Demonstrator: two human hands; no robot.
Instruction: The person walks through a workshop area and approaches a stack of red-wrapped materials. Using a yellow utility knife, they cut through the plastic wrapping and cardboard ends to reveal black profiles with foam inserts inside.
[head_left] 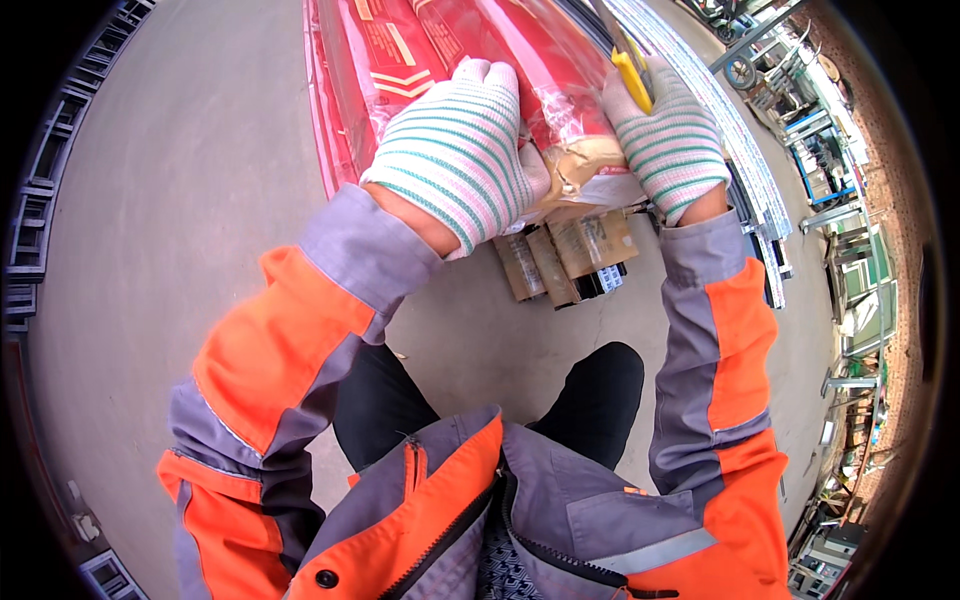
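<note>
A long package in red printed wrapping (400, 45) with clear plastic film lies before me. My left hand (450, 150), in a white glove with green stripes, is closed on the wrapping near the package's near end. My right hand (668, 135), gloved alike, is closed round a yellow-handled knife (631, 80) at the package's right side. The knife's grey blade points away from me. Between my hands, the wrapping's near end is crumpled, and a torn beige piece (585, 165) shows there. My left fingertips are partly hidden.
Brown cardboard-wrapped bundles (570, 255) jut out below the package. Long pale profiles (725, 120) run along its right side. Racks and metal frames (840, 240) line the right wall. Dark frames (45, 200) stand at the far left, across grey floor (180, 150).
</note>
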